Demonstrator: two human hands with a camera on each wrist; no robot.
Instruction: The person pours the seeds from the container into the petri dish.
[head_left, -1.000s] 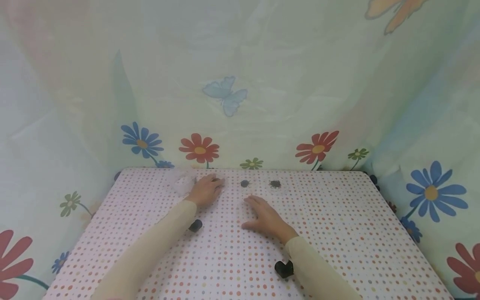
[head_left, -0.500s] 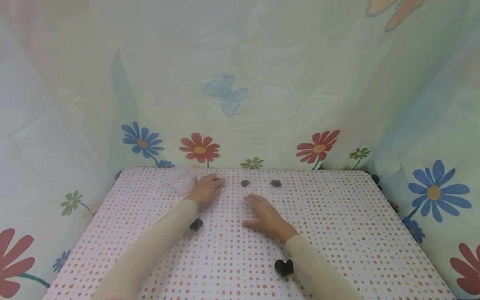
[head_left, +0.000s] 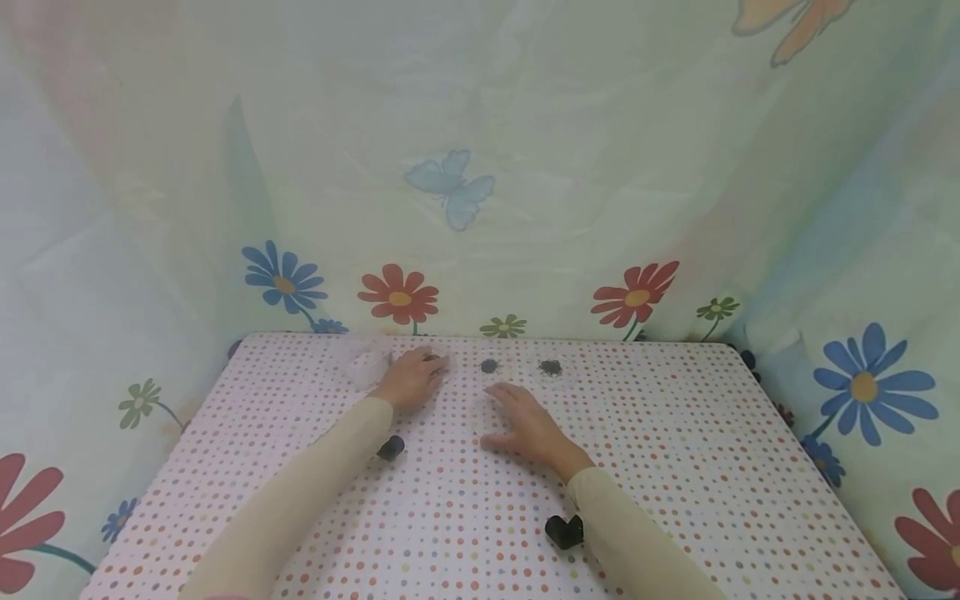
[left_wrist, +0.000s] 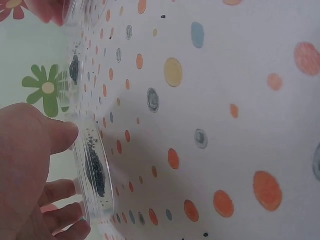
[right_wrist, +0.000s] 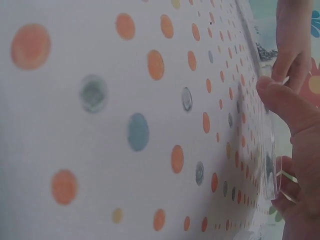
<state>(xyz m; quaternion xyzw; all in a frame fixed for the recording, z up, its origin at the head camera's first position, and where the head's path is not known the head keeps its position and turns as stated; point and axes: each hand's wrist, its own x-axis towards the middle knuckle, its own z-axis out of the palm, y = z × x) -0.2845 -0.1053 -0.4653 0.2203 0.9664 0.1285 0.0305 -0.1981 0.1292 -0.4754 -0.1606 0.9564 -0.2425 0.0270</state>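
Near the table's far edge my left hand (head_left: 412, 377) grips a clear petri dish (left_wrist: 95, 172) by its rim, thumb on one side and fingers on the other. A pile of dark granules lies in that dish. My right hand (head_left: 525, 421) is lower and to the right, holding a clear, shallow round piece (right_wrist: 268, 150), a petri dish or its lid, between thumb and fingers. That piece is barely visible in the head view. Just beyond the right hand stand a dish with dark granules (head_left: 490, 367) and, farther right, another such dish (head_left: 551, 367).
Left of my left hand sits a clear plastic item (head_left: 365, 367), its shape hard to make out. A dotted cloth covers the table (head_left: 450, 517). A flowered curtain (head_left: 525, 208) hangs close behind the far edge and along both sides. Black specks dot the cloth in the left wrist view.
My right hand has shifted slightly toward the far left, keeping the clear round piece. The left hand stays in place at its dish.
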